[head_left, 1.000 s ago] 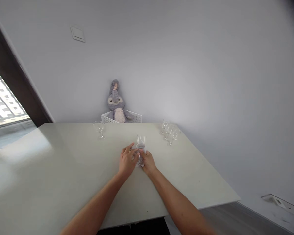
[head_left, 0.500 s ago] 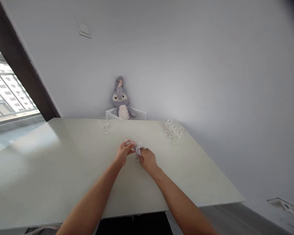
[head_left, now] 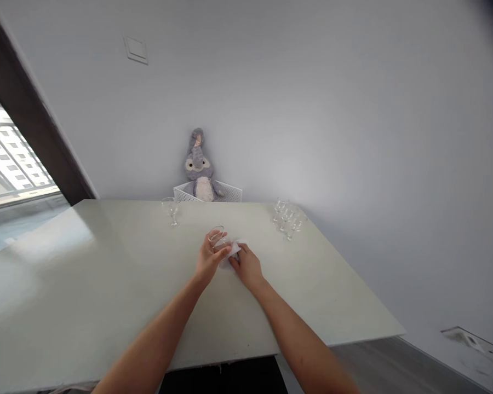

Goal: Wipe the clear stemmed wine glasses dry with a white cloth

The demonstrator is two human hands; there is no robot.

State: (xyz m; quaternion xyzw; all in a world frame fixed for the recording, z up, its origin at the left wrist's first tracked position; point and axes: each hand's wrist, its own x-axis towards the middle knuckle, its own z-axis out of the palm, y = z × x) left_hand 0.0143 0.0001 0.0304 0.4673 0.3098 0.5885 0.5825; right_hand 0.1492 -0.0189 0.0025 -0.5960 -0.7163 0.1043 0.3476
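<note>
My left hand [head_left: 208,257] is wrapped round the bowl of a clear glass [head_left: 217,235], whose rim faces up and to the left. My right hand [head_left: 247,266] pinches a white cloth [head_left: 235,249] against the foot end of that glass. Both hands are close together over the middle of the pale table [head_left: 127,284]. Farther back on the left stands a clear stemmed glass [head_left: 173,212]. Several more stemmed glasses [head_left: 286,216] are grouped at the back right.
Behind the table's back edge, a grey plush toy [head_left: 199,167] sits in a white perforated basket [head_left: 230,192] against the wall. A window [head_left: 12,153] is at the far left.
The held glass has turned so that its rim shows more above my left hand. The cloth has shifted round its lower end with my right fingers. The view has moved slightly.
</note>
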